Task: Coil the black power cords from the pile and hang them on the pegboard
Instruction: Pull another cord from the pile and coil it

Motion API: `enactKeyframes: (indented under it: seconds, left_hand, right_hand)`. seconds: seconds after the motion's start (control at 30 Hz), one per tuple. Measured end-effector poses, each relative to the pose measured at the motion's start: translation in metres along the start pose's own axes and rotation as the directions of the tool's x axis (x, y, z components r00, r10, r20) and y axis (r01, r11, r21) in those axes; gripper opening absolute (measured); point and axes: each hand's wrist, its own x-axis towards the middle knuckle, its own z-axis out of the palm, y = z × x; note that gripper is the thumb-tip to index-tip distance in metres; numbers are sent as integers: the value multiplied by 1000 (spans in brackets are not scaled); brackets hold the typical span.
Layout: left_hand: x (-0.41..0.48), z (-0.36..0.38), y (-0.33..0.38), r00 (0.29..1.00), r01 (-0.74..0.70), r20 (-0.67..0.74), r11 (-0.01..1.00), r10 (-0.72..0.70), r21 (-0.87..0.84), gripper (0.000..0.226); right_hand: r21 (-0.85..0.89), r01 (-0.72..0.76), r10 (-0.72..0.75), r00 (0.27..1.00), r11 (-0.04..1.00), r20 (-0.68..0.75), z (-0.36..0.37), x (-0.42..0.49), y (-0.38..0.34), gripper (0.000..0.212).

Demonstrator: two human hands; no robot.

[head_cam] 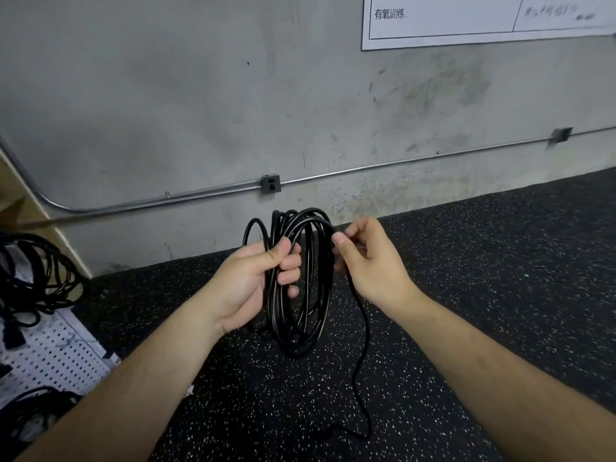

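Note:
A black power cord hangs in several loops in front of me. My left hand is shut around the upper part of the coil. My right hand pinches the cord's outer strand at the coil's top right between thumb and fingers. From that hand a loose tail drops to the floor and ends near the bottom centre. A white pegboard leans at the far left with coiled black cords hanging on it.
A black speckled rubber floor runs under my arms. A grey concrete wall stands behind, with a metal conduit and an outlet box. A white printed sheet is stuck at the upper right.

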Motion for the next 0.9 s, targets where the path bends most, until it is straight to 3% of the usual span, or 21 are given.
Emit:
enactKeyframes:
  seconds: [0.13,0.23,0.37,0.5,0.57,0.7,0.83,0.9]
  left_hand:
    - [-1,-1,8,998,-55,-20,995,54,-86,22]
    - [0,-4,21,991,-126,-68,976,116,-177,18]
    - [0,-15,31,958,-238,-195,961,208,-143,16]
    - [5,-24,27,909,-284,-319,959,269,-1,17]
    - [7,-25,24,886,-298,-350,952,303,69,17]
    - [9,-27,17,855,-262,-394,936,339,237,19]
    - [8,-18,6,840,-199,-393,886,374,418,18]
    - [7,-11,-1,852,-162,-364,851,376,499,20]
  right_hand:
    - [-147,-35,62,980,988,187,4,-5,21,9]
    - [-223,-153,233,889,963,394,8,-14,38,3]
    - [-480,-152,393,800,864,454,15,-22,55,16]
    - [-488,-169,426,766,856,481,21,-22,46,18]
    - [-522,-120,410,772,845,486,23,-21,38,19]
    - [-670,137,311,806,730,504,21,-20,14,19]
    - [-694,349,286,727,629,625,22,-29,-13,14]
    - [-680,454,231,708,576,668,21,-32,-23,24]
